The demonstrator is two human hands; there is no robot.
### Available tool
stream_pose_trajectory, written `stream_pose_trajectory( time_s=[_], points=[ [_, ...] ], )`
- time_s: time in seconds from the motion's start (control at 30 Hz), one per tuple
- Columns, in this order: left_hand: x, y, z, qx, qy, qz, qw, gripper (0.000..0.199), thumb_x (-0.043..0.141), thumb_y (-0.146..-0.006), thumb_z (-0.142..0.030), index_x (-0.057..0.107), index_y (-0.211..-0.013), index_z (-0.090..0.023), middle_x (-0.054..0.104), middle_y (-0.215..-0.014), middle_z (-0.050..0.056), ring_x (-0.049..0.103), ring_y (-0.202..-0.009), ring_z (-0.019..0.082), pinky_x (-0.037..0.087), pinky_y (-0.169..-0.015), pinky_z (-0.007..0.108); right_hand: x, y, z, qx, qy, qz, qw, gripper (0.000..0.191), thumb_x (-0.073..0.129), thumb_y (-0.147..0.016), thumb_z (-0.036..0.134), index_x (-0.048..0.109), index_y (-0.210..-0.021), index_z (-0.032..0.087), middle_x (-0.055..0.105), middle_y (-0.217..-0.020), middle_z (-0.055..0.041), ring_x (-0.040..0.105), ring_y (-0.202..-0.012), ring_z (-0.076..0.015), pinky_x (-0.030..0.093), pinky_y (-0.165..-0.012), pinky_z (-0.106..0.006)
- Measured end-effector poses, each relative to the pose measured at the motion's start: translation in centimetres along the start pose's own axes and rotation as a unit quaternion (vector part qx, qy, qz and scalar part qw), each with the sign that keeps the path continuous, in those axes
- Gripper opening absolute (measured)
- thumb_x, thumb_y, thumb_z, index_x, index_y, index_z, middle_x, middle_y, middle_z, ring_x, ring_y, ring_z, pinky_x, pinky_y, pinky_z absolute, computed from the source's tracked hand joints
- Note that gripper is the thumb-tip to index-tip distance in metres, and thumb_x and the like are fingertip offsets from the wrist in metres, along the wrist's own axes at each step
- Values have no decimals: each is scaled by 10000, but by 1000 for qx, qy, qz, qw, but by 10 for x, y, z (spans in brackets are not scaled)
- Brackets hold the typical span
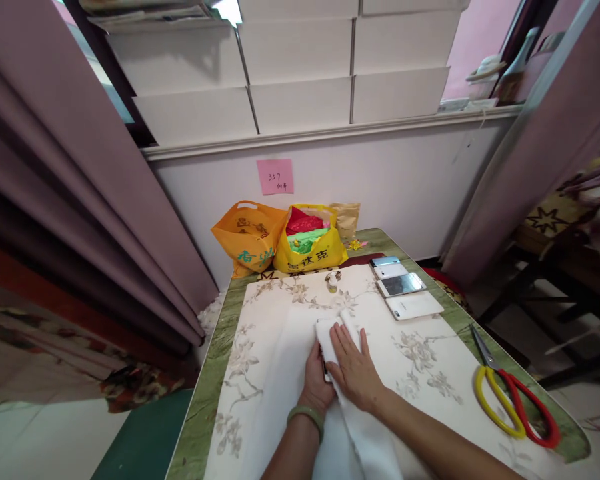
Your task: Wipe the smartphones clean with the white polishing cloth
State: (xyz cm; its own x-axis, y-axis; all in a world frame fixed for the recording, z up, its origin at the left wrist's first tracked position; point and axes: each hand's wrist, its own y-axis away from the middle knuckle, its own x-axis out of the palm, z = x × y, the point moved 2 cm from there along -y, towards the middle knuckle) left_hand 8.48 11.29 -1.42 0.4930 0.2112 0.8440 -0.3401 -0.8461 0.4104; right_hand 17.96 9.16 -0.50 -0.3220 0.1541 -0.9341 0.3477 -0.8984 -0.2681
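In the head view, my left hand (318, 380) is closed round the side of a phone (325, 368). Only a narrow dark edge of that phone shows; white cloth covers most of it. My right hand (354, 365) lies flat on top of the white cloth (330, 331), fingers stretched out and pressing it against the phone. A long strip of the cloth runs down between my forearms toward me. Beyond my hands stands a small bottle (333, 283) with a yellowish base.
Several phones (415, 305) lie at the right. Large scissors (511, 393) with yellow and red handles rest at the right edge. An orange bag (250, 237), a yellow bag (313, 257) and a brown packet (347, 220) stand at the back. A floral cloth (420, 360) covers the green table (197, 417).
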Motion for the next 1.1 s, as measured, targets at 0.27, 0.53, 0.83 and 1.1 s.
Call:
stream_pose_trajectory(
  time_s=[0.27,0.53,0.83,1.1],
  points=[
    [-45,-3,6,49,21,-110,992,314,472,-861,-333,700,-1004,-171,696,-1093,116,400,-1351,246,264,-1151,380,-14,-2,26,-118,-34,26,992,696,420,-949,374,80,-1526,182,185,-1563,-90,115,-1447,-311,25,-1153,-608],
    [-20,-7,1,-9,37,-3,999,365,525,-833,-300,643,-1144,-149,677,-1160,110,483,-1280,264,352,-1099,405,6,-55,8,-50,-49,44,997,674,328,-970,471,143,-1516,119,163,-1564,-128,120,-1450,-269,166,-1153,-524],
    [1,-3,-4,-11,53,19,998,351,577,-844,-354,648,-1126,-158,699,-1121,85,592,-1162,223,426,-1043,354,5,-20,-24,30,-12,-14,999,638,270,-995,412,23,-1521,150,211,-1553,-127,161,-1444,-263,132,-1139,-581],
    [-32,6,-4,72,-17,-50,996,364,575,-807,-304,637,-1149,-196,635,-1243,116,311,-1401,256,272,-1147,363,-15,8,10,-189,-42,33,981,789,455,-935,467,35,-1521,147,135,-1571,-116,122,-1448,-285,130,-1174,-513]
  ],
)
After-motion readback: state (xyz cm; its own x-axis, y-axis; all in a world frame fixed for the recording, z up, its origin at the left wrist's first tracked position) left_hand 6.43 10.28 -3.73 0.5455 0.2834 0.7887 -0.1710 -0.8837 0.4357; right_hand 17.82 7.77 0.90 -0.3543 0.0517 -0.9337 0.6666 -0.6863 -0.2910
